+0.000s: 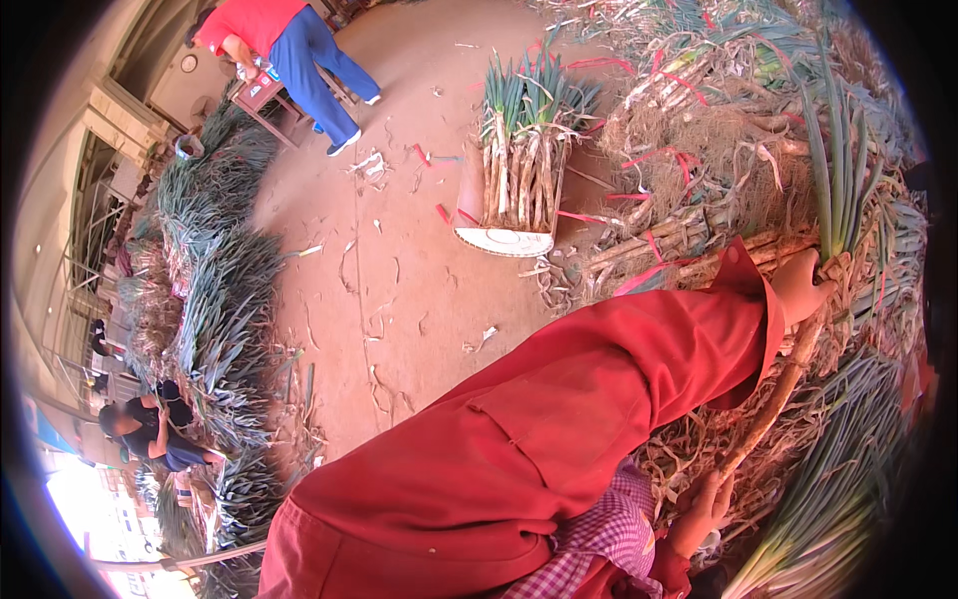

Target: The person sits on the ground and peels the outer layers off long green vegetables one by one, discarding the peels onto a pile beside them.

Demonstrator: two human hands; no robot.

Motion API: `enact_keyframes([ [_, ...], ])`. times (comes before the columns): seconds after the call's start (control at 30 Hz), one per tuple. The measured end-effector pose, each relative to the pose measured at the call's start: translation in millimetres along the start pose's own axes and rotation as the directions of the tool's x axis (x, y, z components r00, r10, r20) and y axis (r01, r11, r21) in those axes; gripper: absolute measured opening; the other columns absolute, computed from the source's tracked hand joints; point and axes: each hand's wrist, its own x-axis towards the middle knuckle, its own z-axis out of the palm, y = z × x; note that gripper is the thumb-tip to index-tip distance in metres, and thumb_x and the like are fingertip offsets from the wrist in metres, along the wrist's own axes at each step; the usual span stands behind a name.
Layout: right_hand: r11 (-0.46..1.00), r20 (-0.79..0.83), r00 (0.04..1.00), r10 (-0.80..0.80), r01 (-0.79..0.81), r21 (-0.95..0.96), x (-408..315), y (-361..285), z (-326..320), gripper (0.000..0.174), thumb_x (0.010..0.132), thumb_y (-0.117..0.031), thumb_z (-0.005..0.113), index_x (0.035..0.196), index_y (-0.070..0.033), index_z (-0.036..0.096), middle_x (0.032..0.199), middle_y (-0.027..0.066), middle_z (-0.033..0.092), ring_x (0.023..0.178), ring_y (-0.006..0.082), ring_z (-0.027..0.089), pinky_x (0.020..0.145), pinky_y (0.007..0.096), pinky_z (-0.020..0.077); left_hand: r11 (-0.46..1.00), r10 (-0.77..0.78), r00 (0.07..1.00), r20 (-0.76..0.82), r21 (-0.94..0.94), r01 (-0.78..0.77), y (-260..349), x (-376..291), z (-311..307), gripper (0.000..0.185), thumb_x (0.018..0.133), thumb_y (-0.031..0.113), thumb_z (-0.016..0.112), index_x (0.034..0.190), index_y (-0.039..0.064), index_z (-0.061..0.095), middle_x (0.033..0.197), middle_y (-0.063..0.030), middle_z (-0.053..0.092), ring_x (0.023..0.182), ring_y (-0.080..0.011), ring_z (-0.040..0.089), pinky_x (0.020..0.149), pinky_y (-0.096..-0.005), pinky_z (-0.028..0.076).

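Observation:
My left hand, in a red sleeve, grips a long green onion just below its green leaves, which point up. Dry outer skins hang around the stalk there. Lower down, my right hand has its fingers around the other end of the stalk. The brown stalk runs slanting between the two hands. Beyond my left arm, a bunch of long green onions stands in a cradle with a pale curved base on the floor.
Heaped green onions with roots and red ties lie at the right. Trimmed green onions lie beside my right hand. Another long pile lines the left. A person in a red top bends over a small table; another person sits at lower left.

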Motion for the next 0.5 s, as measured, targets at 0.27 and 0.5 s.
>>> enact_keyframes([
  [0.27, 0.999, -0.049, 0.999, -0.006, 0.008, 0.031, 1.9, -10.9, -17.8, 0.015, 0.099, -0.025, 0.053, 0.094, -0.011, 0.053, 0.063, -0.0077, 0.039, 0.048, 0.0020, 0.032, 0.041, 0.0189, 0.0234, 0.995, 0.094, 0.892, 0.443, -0.020, -0.095, 11.3, -9.2, -11.2, 0.025, 0.080, 0.025, 0.065, 0.090, 0.002, 0.066, 0.077, -0.0197, 0.066, 0.071, -0.0351, 0.065, 0.062, -0.0428, 0.049],
  [0.5, 0.979, -0.117, 0.993, 0.025, -0.001, 0.203, 34.2, -25.1, -53.8, 0.031, 0.099, -0.040, 0.046, 0.092, -0.012, 0.056, 0.065, -0.0044, 0.048, 0.050, 0.0055, 0.041, 0.042, 0.0223, 0.0302, 0.965, -0.019, -0.062, 0.998, 0.002, -0.262, 46.0, -116.4, -13.4, 0.024, 0.084, 0.024, 0.061, 0.087, 0.001, 0.064, 0.073, -0.0123, 0.065, 0.066, -0.0176, 0.060, 0.064, -0.0355, 0.049],
])
